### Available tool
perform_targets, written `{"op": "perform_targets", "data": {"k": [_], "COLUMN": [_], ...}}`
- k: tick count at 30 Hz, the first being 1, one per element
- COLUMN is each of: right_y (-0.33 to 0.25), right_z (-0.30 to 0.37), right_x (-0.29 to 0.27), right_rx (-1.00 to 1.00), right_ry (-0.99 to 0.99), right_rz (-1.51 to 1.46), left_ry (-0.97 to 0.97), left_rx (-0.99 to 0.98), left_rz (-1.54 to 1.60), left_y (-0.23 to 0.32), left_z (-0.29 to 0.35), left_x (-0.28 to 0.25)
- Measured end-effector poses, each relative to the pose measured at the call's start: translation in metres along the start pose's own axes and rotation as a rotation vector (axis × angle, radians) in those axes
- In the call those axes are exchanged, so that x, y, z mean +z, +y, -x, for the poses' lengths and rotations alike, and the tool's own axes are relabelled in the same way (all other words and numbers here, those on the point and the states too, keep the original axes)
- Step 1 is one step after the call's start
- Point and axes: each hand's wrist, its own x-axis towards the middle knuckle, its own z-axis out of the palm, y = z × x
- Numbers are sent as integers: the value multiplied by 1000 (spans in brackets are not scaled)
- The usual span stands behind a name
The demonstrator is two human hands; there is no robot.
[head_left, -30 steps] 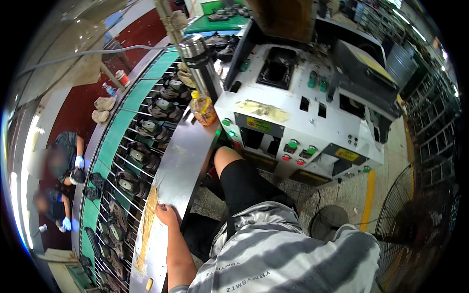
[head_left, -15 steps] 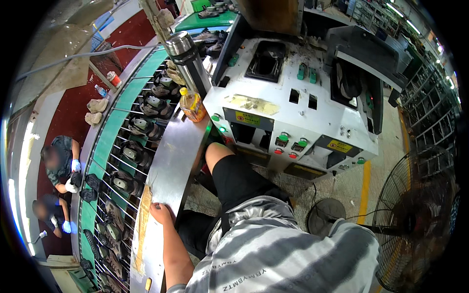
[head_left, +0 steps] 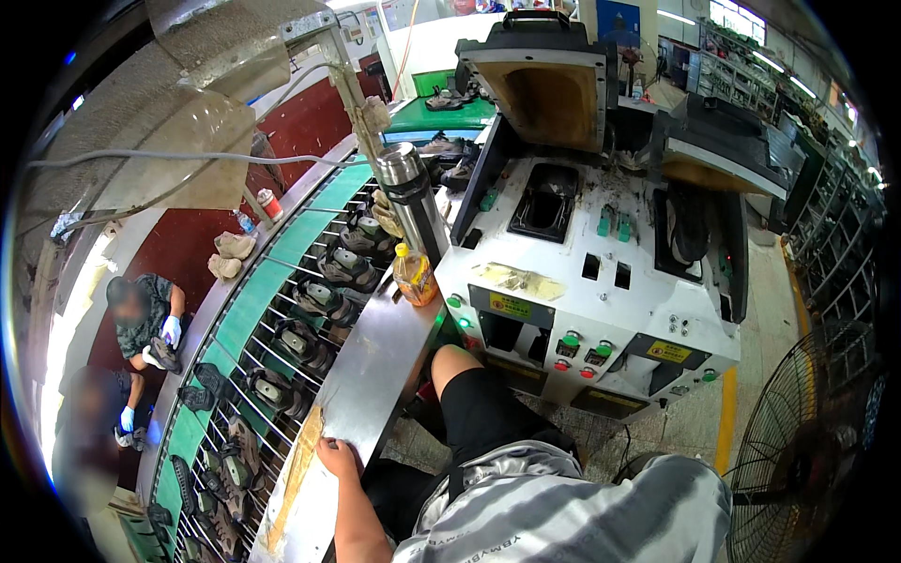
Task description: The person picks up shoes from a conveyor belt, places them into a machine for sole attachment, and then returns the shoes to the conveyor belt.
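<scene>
My left hand (head_left: 338,457) rests on the metal ledge (head_left: 361,380) beside a strip of worn brown tape (head_left: 298,479). Its fingers look loosely curled, with nothing visible in them. My right hand is out of sight behind the striped shirt. A white two-station machine (head_left: 502,272) stands ahead of my knees. Its left lid (head_left: 540,94) is raised above a dark, shoe-shaped recess (head_left: 544,208). Beneath the partly raised right lid (head_left: 723,141) lies a dark shoe (head_left: 690,225). Green and red buttons (head_left: 572,340) line the machine's front.
To the left, a roller rack (head_left: 272,310) and green belt (head_left: 324,202) carry several shoes (head_left: 302,342). A steel thermos (head_left: 413,197) and yellow-labelled bottle (head_left: 413,274) stand on the ledge. Two people (head_left: 150,310) handle shoes across the belt. A large fan (head_left: 798,450) stands at right.
My view has tilted up, so the scene sits lower and farther right. The machine's right lid has risen somewhat, showing more of the shoe. My left hand stays on the ledge.
</scene>
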Motion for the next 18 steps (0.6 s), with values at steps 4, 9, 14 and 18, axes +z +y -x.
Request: {"op": "perform_targets", "data": {"k": [4,9,14,18], "right_y": [12,25,-10,6], "right_z": [8,46,117,74], "right_x": [-2,-34,-204,-367], "right_rx": [9,3,-108,-454], "right_ry": [-8,-84,92,1044], "right_rz": [-4,88,193,-153], "left_ry": [3,9,-73,-134], "left_rx": [8,27,-26,-21], "left_rz": [13,40,-20,-14], "left_y": [-1,-6,-10,-30], "left_z": [-3,-3,6,6], "left_x": [6,12,-1,2]}}
